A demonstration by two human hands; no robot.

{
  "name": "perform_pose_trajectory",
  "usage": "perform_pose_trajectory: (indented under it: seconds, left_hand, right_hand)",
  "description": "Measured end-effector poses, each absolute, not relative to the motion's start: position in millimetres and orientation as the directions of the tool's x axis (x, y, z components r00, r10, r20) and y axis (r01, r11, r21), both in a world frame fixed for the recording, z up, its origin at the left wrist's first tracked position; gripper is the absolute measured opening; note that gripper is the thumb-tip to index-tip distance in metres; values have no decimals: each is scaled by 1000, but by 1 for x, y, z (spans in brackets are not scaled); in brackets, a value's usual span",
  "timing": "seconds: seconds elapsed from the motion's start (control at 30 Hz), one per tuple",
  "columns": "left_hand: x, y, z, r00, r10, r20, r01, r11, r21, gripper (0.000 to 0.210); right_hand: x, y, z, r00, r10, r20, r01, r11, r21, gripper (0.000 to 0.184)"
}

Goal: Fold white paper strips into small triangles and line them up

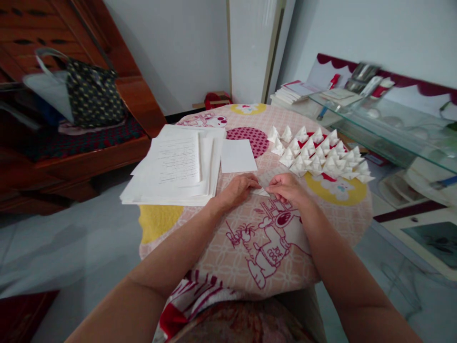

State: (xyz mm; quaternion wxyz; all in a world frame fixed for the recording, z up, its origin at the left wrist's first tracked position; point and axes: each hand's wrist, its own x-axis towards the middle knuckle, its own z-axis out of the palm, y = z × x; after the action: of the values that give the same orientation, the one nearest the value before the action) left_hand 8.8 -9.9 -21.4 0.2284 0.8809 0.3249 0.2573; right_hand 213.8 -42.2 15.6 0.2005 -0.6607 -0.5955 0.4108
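A small piece of folded white paper (262,192) lies on the cloth-covered round table between my hands. My left hand (241,189), fingers bent and close together, holds its left side. From the right, my right hand (286,187) pinches the other corner between thumb and forefinger. Just beyond my left hand lies a blank white sheet (238,156). Several folded white paper boats (317,153) stand in rows past my right hand. My fingers hide part of the folded paper.
A stack of papers (167,164), the top one written on, lies at the table's left. To the right stands a glass-topped shelf (385,131) with several small items. A wooden bench (132,102) with a dotted bag (94,93) is at the left.
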Motion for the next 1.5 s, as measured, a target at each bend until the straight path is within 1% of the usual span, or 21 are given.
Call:
perform_pose_trajectory:
  seconds: [0.07, 0.13, 0.23, 0.37, 0.5, 0.6, 0.8, 0.9, 1.03, 1.2, 1.37, 1.5]
  left_hand:
    - [9, -10, -19, 653, 701, 288, 457, -667, 588, 41]
    - [9, -10, -17, 646, 713, 273, 460, -649, 606, 39]
    - [9, -11, -14, 640, 723, 260, 466, -635, 616, 36]
    - [9, -11, -13, 643, 719, 263, 469, -642, 607, 35]
    - [8, -9, -14, 644, 713, 278, 464, -652, 599, 35]
    - [7, -7, -14, 650, 714, 260, 464, -644, 608, 33]
    - [10, -4, -14, 567, 807, 166, 530, -511, 677, 38]
    - [11, -2, -13, 548, 827, 125, 516, -452, 728, 40]
    - [7, 2, -12, 554, 829, 79, 431, -366, 825, 44]
    - [1, 6, -14, 585, 811, 8, 272, -206, 940, 45]
    - [-4, 9, -15, 617, 787, -5, 168, -126, 978, 46]
    - [-11, 10, -15, 651, 759, 14, 44, -57, 997, 50]
  right_hand:
    - [208, -42, 14, -41, 978, -204, 711, -115, -693, 21]
    - [199, -42, 15, -33, 990, -138, 811, -54, -583, 22]
    - [187, -41, 18, 5, 990, -138, 889, -67, -453, 22]
    - [182, -37, 21, -22, 985, -173, 919, -48, -390, 20]
    - [181, -34, 22, -32, 978, -206, 927, -48, -373, 19]
    - [182, -34, 23, -20, 976, -219, 927, -64, -370, 20]
    - [184, -34, 20, -34, 978, -205, 925, -47, -378, 18]
    - [184, -35, 21, -29, 978, -208, 921, -55, -385, 19]
    - [182, -35, 24, -12, 974, -227, 922, -77, -379, 20]
    - [182, -36, 25, -2, 974, -224, 919, -87, -385, 20]
    - [182, -36, 23, -7, 977, -212, 919, -77, -386, 20]
    - [186, -39, 18, -21, 987, -157, 895, -52, -443, 19]
